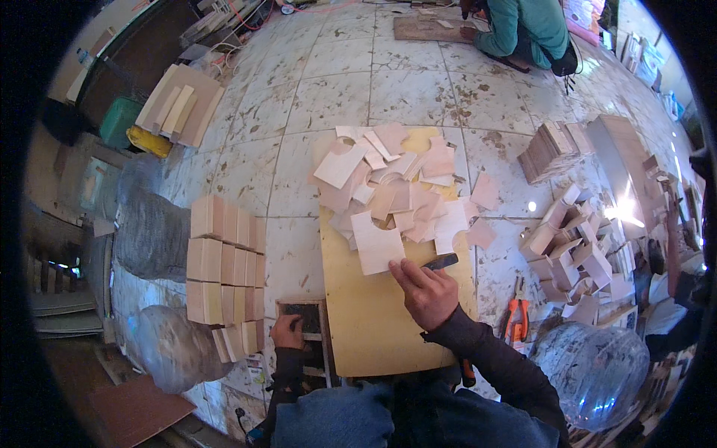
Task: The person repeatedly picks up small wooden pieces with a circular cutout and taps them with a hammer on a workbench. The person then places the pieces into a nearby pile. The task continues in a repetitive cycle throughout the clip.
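Note:
My right hand (430, 296) is closed round a hammer, whose dark metal head (441, 262) sticks out past the knuckles; its handle is hidden. The fingertips of this hand touch the lower corner of a thin, pale wooden piece (377, 245) with a rounded cutout. That piece lies at the near edge of a heap of similar thin cut pieces (422, 205) on a yellow board (366, 328). Over a narrow wooden tray with dark compartments (314, 328), my left hand (287, 333) has its fingers curled together. Whatever they may hold is too small to see.
Stacked wooden blocks (224, 261) stand in rows on the left. Loose wooden blocks (579, 257) are piled at the right, near orange-handled pliers (515, 317) and a clear plastic-wrapped bundle (594, 373). Farther off, a person in a green top (530, 33) crouches by a wooden board (429, 28).

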A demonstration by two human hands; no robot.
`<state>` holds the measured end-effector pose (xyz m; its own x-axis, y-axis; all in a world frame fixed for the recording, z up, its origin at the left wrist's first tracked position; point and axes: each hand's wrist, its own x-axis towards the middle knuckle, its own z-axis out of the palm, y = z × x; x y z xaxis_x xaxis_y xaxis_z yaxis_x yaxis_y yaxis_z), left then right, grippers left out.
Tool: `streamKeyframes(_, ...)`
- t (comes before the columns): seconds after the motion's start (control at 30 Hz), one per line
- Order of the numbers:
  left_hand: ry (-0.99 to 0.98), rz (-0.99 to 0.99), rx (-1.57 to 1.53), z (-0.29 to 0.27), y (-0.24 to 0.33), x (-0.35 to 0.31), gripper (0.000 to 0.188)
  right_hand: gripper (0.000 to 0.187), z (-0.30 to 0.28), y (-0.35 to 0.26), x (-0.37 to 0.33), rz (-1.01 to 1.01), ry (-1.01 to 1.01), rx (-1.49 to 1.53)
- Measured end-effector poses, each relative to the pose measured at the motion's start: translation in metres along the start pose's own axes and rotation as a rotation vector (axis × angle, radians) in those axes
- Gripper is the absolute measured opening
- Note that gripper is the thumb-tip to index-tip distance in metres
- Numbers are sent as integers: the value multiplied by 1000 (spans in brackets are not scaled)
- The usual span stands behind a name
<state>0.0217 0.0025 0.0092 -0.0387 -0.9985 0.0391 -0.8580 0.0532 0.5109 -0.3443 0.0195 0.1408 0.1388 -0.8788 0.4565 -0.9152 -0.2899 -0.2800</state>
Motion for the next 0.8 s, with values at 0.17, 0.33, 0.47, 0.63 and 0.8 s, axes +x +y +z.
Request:
streamKeyframes(0.17, 57, -162, -163, 13, -20, -4, 19, 51, 1, -1, 0, 42, 30, 30)
streamKeyframes(0.33, 74, -113, -80, 2, -16, 1, 20, 46, 1, -1, -2, -4, 2, -13)
streamKeyframes(0.47, 79, -214, -421, -33, 53, 20, 17, 49, 1, 0, -2, -11, -20, -38)
streamKeyframes(0.63, -59, -45, -804, -58, 173, 55, 15, 56, -2, -1, 0, 15, -45, -5)
streamKeyframes(0.8, -141, 257, -735, -40, 262, 73, 14, 57, -1, 2, -1, 1, -50, -23)
